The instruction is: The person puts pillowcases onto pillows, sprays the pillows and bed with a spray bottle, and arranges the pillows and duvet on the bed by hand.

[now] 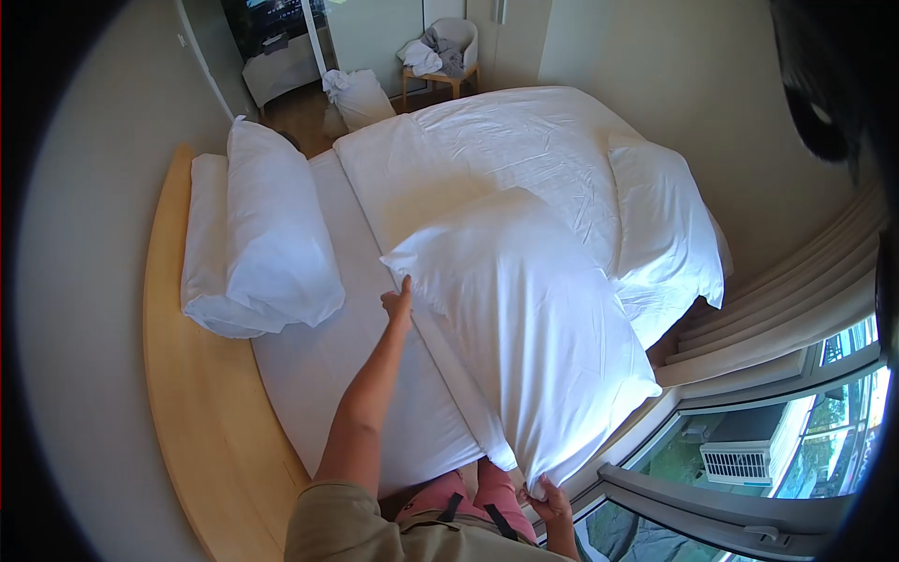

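A large white pillow (534, 290) lies tilted across the bed in front of me. My right hand (552, 506) grips its near corner, low at the front beside the window, and the fabric is drawn into folds toward my fingers. Just below the pillow's far left corner is my left hand (398, 302), its thumb raised and apart from the fingers. No cloth shows between them. The white duvet (524, 131) is spread under the pillow, with its folded edge running along the bed. Bare white sheet (375, 393) shows on the headboard side.
Stacked white pillows (276, 234) lean by the wooden headboard (201, 421) on the left. Another pillow (665, 211) lies at the bed's right end. Beyond stand a chair (459, 47) with cloths and a white bundle (361, 98). Curtains (787, 290) and windows line the right.
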`<state>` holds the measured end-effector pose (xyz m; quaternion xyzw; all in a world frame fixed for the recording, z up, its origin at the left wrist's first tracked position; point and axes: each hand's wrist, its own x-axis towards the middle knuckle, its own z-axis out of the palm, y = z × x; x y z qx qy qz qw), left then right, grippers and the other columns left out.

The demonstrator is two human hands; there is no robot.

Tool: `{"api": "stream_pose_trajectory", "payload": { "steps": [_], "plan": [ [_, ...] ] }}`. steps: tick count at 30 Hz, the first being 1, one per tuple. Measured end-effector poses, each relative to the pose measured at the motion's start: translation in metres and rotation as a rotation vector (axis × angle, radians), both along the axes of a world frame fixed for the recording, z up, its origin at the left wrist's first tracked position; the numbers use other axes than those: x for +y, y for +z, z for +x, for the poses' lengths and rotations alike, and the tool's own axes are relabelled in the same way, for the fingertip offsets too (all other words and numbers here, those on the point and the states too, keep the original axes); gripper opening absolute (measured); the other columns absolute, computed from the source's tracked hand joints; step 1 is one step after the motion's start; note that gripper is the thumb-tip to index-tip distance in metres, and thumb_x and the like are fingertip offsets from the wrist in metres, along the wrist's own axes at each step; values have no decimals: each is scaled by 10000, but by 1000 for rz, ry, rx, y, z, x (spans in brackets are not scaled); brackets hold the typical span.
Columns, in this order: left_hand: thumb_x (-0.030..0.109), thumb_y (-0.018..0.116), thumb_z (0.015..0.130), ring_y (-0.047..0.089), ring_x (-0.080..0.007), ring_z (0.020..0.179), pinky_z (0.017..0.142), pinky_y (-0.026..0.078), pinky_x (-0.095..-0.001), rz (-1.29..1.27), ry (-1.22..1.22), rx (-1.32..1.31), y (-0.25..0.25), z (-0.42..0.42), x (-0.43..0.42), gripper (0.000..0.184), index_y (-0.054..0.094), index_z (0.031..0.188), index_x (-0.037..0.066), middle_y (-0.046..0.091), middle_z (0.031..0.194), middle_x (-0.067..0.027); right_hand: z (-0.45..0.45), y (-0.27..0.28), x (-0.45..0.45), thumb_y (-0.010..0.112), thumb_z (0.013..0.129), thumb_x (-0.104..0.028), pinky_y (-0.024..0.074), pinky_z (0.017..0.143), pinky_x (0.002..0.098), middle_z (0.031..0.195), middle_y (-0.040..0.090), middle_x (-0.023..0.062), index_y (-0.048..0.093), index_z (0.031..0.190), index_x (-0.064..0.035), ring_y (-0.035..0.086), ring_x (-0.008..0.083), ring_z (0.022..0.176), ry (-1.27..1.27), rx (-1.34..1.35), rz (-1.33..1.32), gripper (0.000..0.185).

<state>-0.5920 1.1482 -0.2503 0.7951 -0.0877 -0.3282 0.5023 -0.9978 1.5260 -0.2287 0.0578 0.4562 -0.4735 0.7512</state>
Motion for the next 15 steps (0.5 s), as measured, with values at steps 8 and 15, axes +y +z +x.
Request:
{"api": "stream_pose_trajectory", "payload": {
  "steps": [8, 15],
  "plan": [
    [248, 592, 892, 608, -188, 803, 740, 507, -397, -461, -130, 786, 50, 26, -117, 213, 588, 973, 51, 626, 880, -65, -42, 131, -62, 625, 856, -200, 520, 578, 359, 890, 615, 60, 554, 1096, -39, 608, 197, 707, -138, 826, -30, 298],
    [143, 618, 866, 607, -157, 785, 729, 507, -288, -1025, -466, 1190, 301, 35, 12, 104, 611, 876, 39, 635, 853, -61, -213, 377, -213, 538, 882, -118, 500, 664, 264, 806, 607, 77, 553, 1069, -1, 594, 157, 728, -476, 909, -876, 221]
  ]
}}
